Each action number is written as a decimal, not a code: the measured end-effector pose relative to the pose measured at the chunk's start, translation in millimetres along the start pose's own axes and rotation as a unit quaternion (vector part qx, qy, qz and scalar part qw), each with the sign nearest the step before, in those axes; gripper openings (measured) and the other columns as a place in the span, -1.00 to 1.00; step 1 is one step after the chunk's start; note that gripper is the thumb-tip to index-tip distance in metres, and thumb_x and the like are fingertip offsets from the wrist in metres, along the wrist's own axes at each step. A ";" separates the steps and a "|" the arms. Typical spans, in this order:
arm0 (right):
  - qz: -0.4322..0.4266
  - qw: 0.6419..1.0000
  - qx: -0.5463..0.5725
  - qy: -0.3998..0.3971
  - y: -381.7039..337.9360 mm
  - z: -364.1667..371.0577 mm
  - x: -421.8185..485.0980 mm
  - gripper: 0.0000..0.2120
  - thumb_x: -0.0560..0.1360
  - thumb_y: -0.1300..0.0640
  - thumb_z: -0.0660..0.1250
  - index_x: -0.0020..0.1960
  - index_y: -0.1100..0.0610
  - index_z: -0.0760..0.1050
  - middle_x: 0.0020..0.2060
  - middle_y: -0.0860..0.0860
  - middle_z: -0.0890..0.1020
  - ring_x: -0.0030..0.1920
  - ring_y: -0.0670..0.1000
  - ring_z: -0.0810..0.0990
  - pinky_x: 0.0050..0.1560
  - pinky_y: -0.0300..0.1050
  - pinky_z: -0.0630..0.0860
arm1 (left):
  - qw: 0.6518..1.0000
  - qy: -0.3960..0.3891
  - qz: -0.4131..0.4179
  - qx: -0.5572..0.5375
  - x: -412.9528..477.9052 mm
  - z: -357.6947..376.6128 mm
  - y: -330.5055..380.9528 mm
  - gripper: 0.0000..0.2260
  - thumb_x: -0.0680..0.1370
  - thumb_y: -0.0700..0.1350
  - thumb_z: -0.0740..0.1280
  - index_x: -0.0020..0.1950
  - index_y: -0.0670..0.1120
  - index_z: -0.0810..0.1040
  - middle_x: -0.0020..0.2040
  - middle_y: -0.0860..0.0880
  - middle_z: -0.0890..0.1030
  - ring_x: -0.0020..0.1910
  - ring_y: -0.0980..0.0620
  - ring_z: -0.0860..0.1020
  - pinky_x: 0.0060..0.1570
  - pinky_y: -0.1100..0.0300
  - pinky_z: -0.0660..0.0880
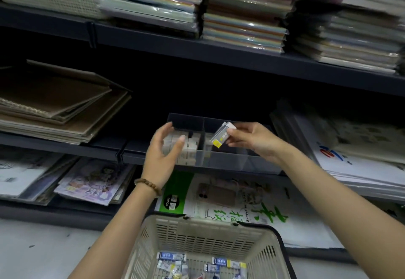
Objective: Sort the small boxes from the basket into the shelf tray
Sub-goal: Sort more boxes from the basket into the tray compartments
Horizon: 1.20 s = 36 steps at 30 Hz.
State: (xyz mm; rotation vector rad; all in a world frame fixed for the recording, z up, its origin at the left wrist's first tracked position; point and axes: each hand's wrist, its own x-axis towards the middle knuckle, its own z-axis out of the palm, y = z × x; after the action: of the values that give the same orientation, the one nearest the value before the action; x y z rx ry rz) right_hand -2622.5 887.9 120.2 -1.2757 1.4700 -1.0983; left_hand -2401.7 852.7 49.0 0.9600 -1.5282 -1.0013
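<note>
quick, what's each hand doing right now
Left hand: open, fingers relaxed at the shelf tray, holding nothing.
Right hand: pinching a small box over the tray.

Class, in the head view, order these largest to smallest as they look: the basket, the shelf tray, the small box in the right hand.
1. The basket, though it is nearest the camera and cut off below, so its lead is unsure.
2. The shelf tray.
3. The small box, plainly smallest.
</note>
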 end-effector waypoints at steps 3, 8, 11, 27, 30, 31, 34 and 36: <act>0.006 0.997 -0.076 -0.005 6.5 4.6 14.6 -0.68 0.54 0.29 0.26 0.26 0.41 0.41 -0.14 0.11 0.58 -0.21 -0.04 0.57 -0.14 -0.30 0.59 | 0.999 0.013 -0.034 0.020 6.8 -13.6 -18.5 -0.42 0.46 0.17 0.21 0.45 0.04 0.23 0.42 0.13 0.29 0.36 0.21 0.24 0.21 0.41 0.18; -0.004 0.987 -0.158 0.004 14.1 10.8 26.4 -0.60 0.53 0.25 0.30 0.32 0.35 0.35 0.13 0.28 0.53 -0.04 0.09 0.60 -0.04 -0.25 0.59 | 0.991 -0.031 -0.127 0.005 7.0 -13.8 -44.0 -0.37 0.49 0.18 0.20 0.50 0.00 0.14 0.47 0.02 0.24 0.42 0.06 0.25 0.28 0.25 0.22; -0.014 0.984 -0.176 -0.001 12.5 7.4 28.3 -0.63 0.53 0.27 0.30 0.29 0.36 0.37 0.16 0.30 0.51 0.02 0.11 0.59 -0.02 -0.26 0.60 | 0.989 -0.049 -0.138 0.027 5.4 -12.3 -47.4 -0.25 0.39 0.30 0.18 0.50 0.01 0.14 0.47 0.00 0.27 0.43 0.03 0.26 0.34 0.17 0.22; 0.115 0.952 -0.282 -0.026 18.1 16.2 36.1 -0.58 0.39 -0.06 0.46 0.12 0.20 0.57 0.07 0.11 0.65 0.08 0.02 0.62 0.20 -0.12 0.51 | 0.988 -0.042 -0.146 0.012 3.3 -9.7 -43.5 -0.23 0.36 0.33 0.16 0.50 0.02 0.13 0.49 0.00 0.23 0.45 0.05 0.22 0.27 0.24 0.18; 0.121 0.934 -0.337 -0.021 19.9 18.3 38.8 -0.54 0.37 -0.13 0.45 0.14 0.15 0.59 0.17 0.06 0.60 0.16 0.02 0.55 0.19 -0.19 0.43 | 0.989 -0.045 -0.142 0.017 3.3 -9.8 -43.5 -0.23 0.37 0.34 0.16 0.50 0.02 0.12 0.48 0.02 0.25 0.44 0.07 0.23 0.29 0.22 0.19; 0.123 0.932 -0.341 -0.023 20.4 18.4 38.9 -0.52 0.38 -0.15 0.44 0.16 0.14 0.58 0.19 0.05 0.59 0.18 0.02 0.54 0.19 -0.20 0.42 | 0.989 -0.047 -0.141 0.022 3.3 -9.9 -43.4 -0.23 0.37 0.33 0.16 0.50 0.03 0.12 0.47 0.02 0.26 0.43 0.07 0.24 0.29 0.21 0.20; 0.109 0.942 -0.316 -0.039 20.4 16.8 31.3 -0.51 0.42 -0.11 0.41 0.24 0.16 0.52 0.22 0.06 0.57 0.16 -0.01 0.55 0.17 -0.23 0.42 | 0.988 -0.055 -0.141 0.034 1.3 -11.8 -41.4 -0.24 0.38 0.33 0.15 0.50 0.03 0.12 0.47 0.01 0.27 0.43 0.04 0.26 0.30 0.20 0.22; 0.078 0.961 -0.263 -0.032 20.0 15.4 20.7 -0.55 0.47 0.00 0.39 0.28 0.20 0.47 0.18 0.11 0.59 0.09 -0.02 0.59 0.10 -0.24 0.50 | 0.987 -0.068 -0.141 0.034 -3.7 -15.2 -38.6 -0.23 0.37 0.32 0.17 0.50 0.02 0.13 0.46 0.00 0.29 0.42 0.02 0.28 0.37 0.12 0.24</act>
State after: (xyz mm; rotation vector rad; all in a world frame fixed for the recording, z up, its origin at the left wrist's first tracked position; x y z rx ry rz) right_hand -2613.8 867.9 96.0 -1.4997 1.8491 -0.5682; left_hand -2383.0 841.5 13.5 1.2010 -1.5765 -1.2408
